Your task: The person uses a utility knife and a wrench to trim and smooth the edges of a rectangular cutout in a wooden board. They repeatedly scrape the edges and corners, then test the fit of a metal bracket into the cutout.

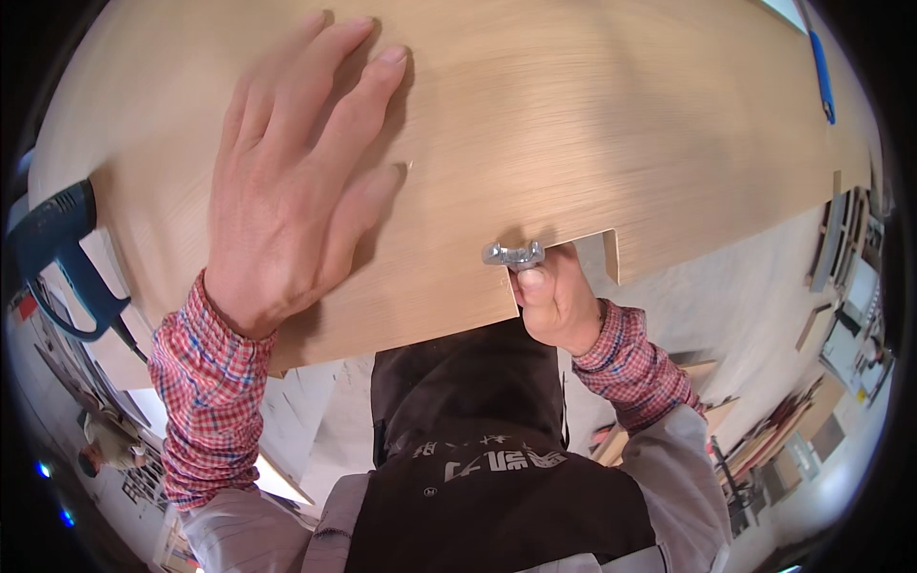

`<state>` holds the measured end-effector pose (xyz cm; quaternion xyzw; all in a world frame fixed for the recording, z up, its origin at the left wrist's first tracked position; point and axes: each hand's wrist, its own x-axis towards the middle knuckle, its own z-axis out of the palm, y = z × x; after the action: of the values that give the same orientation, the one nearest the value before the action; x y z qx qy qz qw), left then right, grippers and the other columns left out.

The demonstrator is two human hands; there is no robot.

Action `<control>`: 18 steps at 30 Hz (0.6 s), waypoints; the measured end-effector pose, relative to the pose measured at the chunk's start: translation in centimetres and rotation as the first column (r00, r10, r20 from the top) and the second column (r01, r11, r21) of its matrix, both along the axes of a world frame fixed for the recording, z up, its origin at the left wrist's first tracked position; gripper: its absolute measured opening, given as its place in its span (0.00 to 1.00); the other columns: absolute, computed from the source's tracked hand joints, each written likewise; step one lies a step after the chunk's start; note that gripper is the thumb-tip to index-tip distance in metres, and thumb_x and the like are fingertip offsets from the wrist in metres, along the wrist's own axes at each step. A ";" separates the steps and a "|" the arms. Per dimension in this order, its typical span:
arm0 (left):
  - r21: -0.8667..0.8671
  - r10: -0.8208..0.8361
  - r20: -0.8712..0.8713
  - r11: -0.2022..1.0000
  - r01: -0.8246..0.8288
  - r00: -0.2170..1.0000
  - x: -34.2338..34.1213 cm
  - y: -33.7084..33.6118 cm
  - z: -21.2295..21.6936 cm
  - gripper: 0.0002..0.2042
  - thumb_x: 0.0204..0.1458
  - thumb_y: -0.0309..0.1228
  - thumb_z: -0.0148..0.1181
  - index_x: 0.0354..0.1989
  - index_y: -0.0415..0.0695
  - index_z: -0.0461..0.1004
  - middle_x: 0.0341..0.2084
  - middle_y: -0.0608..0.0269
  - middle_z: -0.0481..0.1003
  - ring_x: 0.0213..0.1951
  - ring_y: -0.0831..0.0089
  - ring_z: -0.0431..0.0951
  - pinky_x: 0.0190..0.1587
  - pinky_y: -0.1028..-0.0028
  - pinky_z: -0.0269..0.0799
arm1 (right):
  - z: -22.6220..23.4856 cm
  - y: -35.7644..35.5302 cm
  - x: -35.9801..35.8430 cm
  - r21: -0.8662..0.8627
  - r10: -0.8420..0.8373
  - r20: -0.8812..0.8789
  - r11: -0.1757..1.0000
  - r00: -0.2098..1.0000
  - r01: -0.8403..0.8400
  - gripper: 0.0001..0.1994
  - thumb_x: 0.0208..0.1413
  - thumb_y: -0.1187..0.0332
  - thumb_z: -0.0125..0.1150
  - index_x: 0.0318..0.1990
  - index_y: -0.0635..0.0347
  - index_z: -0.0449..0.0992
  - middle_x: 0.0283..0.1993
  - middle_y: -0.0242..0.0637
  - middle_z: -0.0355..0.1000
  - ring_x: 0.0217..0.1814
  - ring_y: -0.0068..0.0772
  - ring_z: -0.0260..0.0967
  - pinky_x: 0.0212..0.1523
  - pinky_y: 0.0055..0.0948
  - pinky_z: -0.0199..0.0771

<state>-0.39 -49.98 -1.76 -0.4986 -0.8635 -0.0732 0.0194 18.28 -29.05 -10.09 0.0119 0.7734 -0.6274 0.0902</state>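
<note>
The head view shows the left hand (291, 191) flat on the board (497, 124), fingers parted and holding nothing, likely bearing down to steady it. The right hand (564, 306) is closed on the metal piece (514, 254), thumb against it, other fingers largely hidden; it sits at the inner left corner of the near-edge notch (612, 256), probably gripped from below to keep it snug there. The heat gun (55, 234) rests by the left edge, apparently out of the way.

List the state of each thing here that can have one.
Board: notched along near edge
Metal piece: held at board's edge
Left hand: open, palm down on board
Right hand: gripping metal piece
Heat gun: on its side, power unclear
Blue tool: lying at far right
Apron: worn
</note>
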 end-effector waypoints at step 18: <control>0.020 0.002 0.029 1.000 -0.002 1.000 0.1 0.8 0.6 0.29 0.60 0.41 0.51 0.68 0.41 0.70 0.70 0.47 0.63 0.72 0.42 0.60 0.72 0.48 0.55 | 4.0 2.5 -1.9 -0.233 0.274 0.203 0.946 0.940 -0.225 0.25 0.73 0.47 0.44 0.35 0.64 0.68 0.26 0.31 0.66 0.24 0.25 0.62 0.27 0.29 0.64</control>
<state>-0.30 -49.20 -1.15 -0.4964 -0.8634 -0.0891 0.0118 16.36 -26.60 -6.14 -0.0227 0.6835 -0.6816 0.2601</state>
